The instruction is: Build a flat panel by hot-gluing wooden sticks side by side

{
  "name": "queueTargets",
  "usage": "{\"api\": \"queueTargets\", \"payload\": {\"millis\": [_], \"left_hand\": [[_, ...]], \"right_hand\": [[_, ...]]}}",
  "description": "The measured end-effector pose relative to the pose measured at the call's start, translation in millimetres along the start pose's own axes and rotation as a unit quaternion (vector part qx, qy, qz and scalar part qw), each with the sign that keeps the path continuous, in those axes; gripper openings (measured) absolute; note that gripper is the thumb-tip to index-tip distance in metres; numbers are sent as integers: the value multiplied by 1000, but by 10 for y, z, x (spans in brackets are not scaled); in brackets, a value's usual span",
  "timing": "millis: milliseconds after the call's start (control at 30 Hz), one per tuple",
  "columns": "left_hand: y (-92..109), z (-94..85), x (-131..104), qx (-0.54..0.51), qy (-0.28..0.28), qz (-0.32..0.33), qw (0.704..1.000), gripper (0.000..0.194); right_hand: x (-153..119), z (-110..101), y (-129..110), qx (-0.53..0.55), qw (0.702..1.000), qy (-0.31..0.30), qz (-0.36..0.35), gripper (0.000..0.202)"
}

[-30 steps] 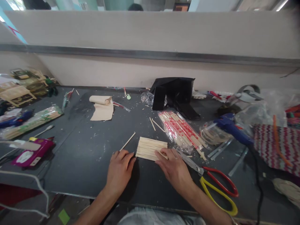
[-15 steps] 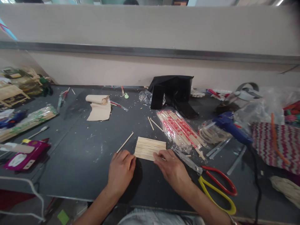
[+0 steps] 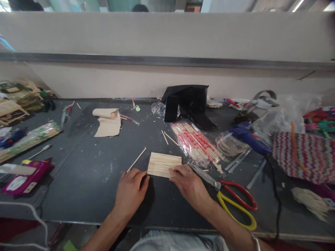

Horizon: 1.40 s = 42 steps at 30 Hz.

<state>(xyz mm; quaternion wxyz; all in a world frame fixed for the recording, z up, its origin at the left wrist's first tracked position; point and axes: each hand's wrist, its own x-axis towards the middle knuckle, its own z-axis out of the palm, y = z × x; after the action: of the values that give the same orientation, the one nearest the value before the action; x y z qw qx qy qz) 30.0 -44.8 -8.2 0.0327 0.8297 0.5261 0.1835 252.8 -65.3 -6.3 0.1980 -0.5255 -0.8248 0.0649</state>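
A small panel of thin wooden sticks (image 3: 163, 164), laid side by side, lies flat on the dark table. My left hand (image 3: 131, 190) is closed, with thumb and forefinger tips at the panel's lower left corner. The fingers of my right hand (image 3: 188, 183) are bent over its lower right corner, their tips pressed on the wood. A single loose stick (image 3: 136, 159) slants away just beyond my left knuckles. Scissors (image 3: 235, 200) with one red and one yellow handle lie close beside my right forearm, blades pointing toward the panel.
Packaged chopsticks (image 3: 195, 143) lie behind my right hand, near a blue glue gun (image 3: 248, 137). A black stand (image 3: 185, 104) is by the wall. To the left are a beige cloth roll (image 3: 107, 122), a magenta box (image 3: 27, 177) and bagged skewers (image 3: 31, 141).
The view has tilted up and shifted slightly, so the table's things appear moved a little to the left. Both hands stay at the same corners of the panel.
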Motion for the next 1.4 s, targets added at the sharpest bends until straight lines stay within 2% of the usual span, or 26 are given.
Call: {"api": "queueTargets", "payload": {"millis": [100,167,267,333,400,500,567,833,967,1100,1167,1300,1400], "left_hand": [[-56,-67,3,4,5,-15,1000,19],[-85,-96,60,10,21,7,1000,20],[-109,-71,222,-21,15,105,994,21],[-123,-13,340,-64,-13,178,982,21],[-139,53,430,-107,-50,219,969,20],[-163,127,481,-143,-91,220,961,20],[-175,160,473,-146,-92,212,962,21],[-211,269,417,-127,-4,257,958,19],[-206,253,407,-108,4,271,956,20],[-215,226,396,-122,-13,257,959,26],[-225,210,395,-132,-13,251,959,30],[-231,173,383,-100,12,268,958,21],[-224,164,358,-72,-4,285,956,16]], "right_hand": [[-55,-22,44,32,999,36,10,24],[-74,-47,61,37,999,37,14,22],[-53,-86,53,30,999,7,9,11],[-22,-98,36,15,1000,-16,7,5],[3,-93,25,4,1000,-29,7,6],[15,-64,29,3,1000,-29,6,9],[15,-50,39,6,1000,-27,3,11],[36,-29,51,-6,999,-36,-24,15],[-12,-8,76,-17,999,-16,-30,5],[-114,-41,77,3,999,27,-31,19],[-151,-58,70,10,999,38,-31,19],[-164,-53,59,7,999,25,-34,14],[-154,-26,65,7,1000,2,-31,14]]}}
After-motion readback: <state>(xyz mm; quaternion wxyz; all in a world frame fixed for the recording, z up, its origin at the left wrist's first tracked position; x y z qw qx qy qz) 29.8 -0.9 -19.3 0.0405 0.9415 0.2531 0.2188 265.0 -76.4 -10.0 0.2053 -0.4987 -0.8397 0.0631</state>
